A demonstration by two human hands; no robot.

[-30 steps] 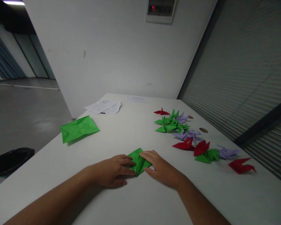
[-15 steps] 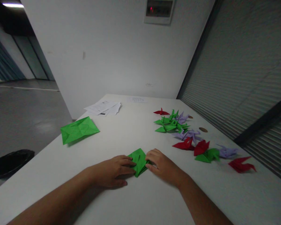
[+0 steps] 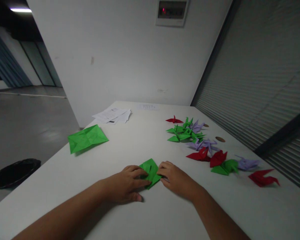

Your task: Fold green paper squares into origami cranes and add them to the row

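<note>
A green folded origami paper [image 3: 151, 169], diamond-shaped with layered edges, lies on the white table between my hands. My left hand [image 3: 128, 183] rests over its left side, fingers stretched out on the paper and thumb apart on the table. At the right corner, my right hand [image 3: 172, 175] has its fingers curled and pinched on the paper's edge; the fingertips are partly hidden. Another green creased sheet [image 3: 87, 138] lies farther off at the left table edge.
Several folded paper cranes in green [image 3: 182, 136], purple [image 3: 247, 163] and red [image 3: 262, 178] lie along the right side. Printed sheets [image 3: 112, 115] are at the back left. A bin with a black liner [image 3: 15, 171] stands left of the table [image 3: 130, 220].
The view has shifted slightly left. My left fingers have slid farther over the green paper, and the lower right part of the paper appears flatter. My right hand stays at its corner.
</note>
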